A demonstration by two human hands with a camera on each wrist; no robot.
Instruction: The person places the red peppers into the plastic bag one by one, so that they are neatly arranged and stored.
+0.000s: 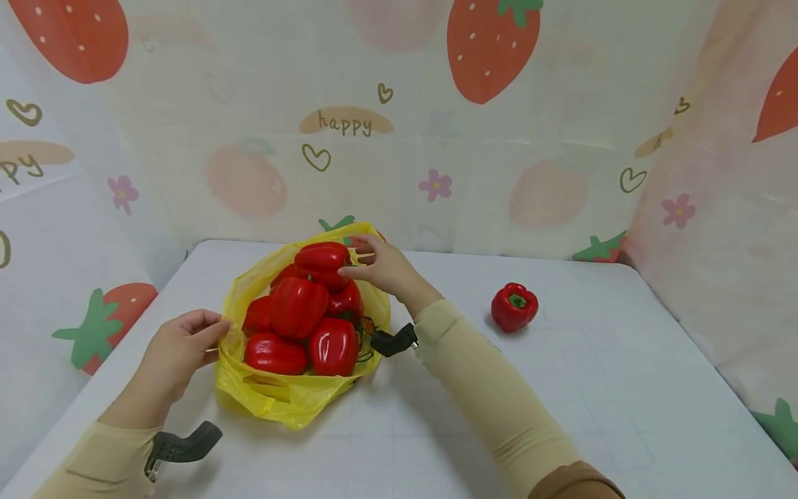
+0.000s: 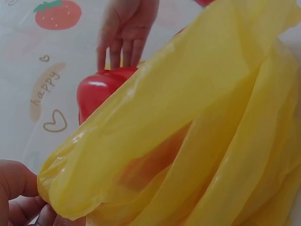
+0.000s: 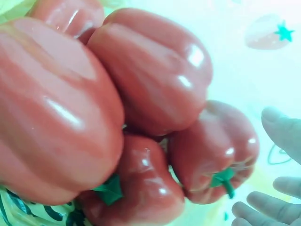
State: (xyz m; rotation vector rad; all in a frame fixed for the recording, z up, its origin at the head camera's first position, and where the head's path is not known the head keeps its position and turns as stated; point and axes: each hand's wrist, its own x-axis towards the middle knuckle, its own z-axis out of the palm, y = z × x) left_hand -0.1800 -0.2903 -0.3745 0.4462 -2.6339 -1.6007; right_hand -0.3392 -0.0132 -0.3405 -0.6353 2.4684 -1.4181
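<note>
A yellow plastic bag (image 1: 264,398) stands with its mouth spread wide and several red bell peppers (image 1: 299,308) heaped inside. At the bag's left rim, my left hand (image 1: 181,346) pinches the plastic between thumb and fingers; the left wrist view shows the bag's edge (image 2: 61,183) held there. My right hand (image 1: 386,269) is over the back right rim, just right of the topmost pepper (image 1: 322,256). Its fingers (image 3: 268,207) are extended and spread, with a gap to the pepper with a green stem (image 3: 214,150) in the right wrist view.
One more red bell pepper (image 1: 514,307) lies on the white table (image 1: 592,388), right of the bag, its green stem facing forward. A strawberry-printed cloth (image 1: 386,187) hangs behind the table and along both sides.
</note>
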